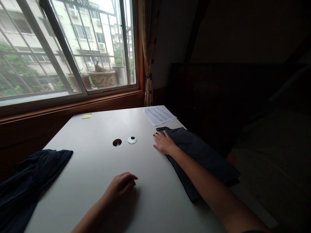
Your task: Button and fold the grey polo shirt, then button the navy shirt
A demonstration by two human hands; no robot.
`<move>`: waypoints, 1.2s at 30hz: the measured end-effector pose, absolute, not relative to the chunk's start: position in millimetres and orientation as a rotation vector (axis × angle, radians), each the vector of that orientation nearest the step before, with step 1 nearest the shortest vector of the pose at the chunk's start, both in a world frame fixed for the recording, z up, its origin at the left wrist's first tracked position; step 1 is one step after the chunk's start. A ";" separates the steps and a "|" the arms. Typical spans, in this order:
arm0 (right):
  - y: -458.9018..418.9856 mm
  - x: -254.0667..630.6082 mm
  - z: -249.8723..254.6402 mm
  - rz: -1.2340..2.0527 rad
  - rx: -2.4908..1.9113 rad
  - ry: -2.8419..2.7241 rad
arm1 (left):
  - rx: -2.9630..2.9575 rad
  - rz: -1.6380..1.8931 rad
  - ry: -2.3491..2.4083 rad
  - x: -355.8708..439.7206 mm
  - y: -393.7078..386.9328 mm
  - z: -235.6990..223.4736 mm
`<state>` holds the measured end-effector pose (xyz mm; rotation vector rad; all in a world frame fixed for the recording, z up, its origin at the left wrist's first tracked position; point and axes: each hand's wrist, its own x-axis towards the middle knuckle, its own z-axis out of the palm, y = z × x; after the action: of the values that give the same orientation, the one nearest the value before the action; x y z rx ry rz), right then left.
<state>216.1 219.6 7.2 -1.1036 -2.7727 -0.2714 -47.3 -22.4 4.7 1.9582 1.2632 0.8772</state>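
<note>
A dark folded garment, which looks like trousers (194, 150), lies lengthwise along the right side of the white table (97, 174). My right hand (165, 142) rests palm down at its far left corner, fingers spread, partly on the cloth and partly past its edge. A patterned black-and-white strip shows at that far end. Just above the bare tabletop, left of the folded garment, my left hand (122, 183) hovers with loosely bent fingers and nothing visible in it. Another dark blue garment (46, 168) lies crumpled over the table's left edge.
Printed sheets (159, 115) lie at the far right corner and yellow sticky notes (86, 116) at the far left. Mid-table are an open cable hole (117, 142) and a round grommet cover (132, 139). A barred window (73, 48) and a tied curtain (148, 58) stand behind.
</note>
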 end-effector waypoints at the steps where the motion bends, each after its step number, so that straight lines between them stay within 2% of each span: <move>1: 218.6 215.6 8.2 -0.263 -1.085 -2.783 | 1.956 0.880 1.266 -47.0 -22.5 4.9; 8: 212.8 214.0 19.1 -0.003 -0.807 -2.879 | 1.970 0.887 1.253 -46.8 -22.2 3.7; 15: 194.9 218.3 42.2 0.201 -0.657 -2.666 | 1.968 0.884 1.254 -47.0 -22.6 3.9; 18: 200.3 224.0 51.5 0.126 -0.779 -2.518 | 1.978 0.878 1.251 -48.1 -22.2 1.8; 23: 222.1 230.6 51.7 -0.041 -1.236 -2.374 | 1.990 0.890 1.237 -48.2 -21.0 1.1; 31: 223.3 197.4 45.6 -0.299 -1.493 -2.467 | 2.003 0.872 1.252 -47.6 -22.5 3.3; 36: 228.1 184.1 45.8 -0.298 -1.488 -2.494 | 2.002 0.874 1.242 -48.0 -22.3 2.3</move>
<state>184.1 228.1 45.8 -1.4883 -2.4935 -0.2985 -48.0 -22.3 2.3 2.0019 1.2416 0.8742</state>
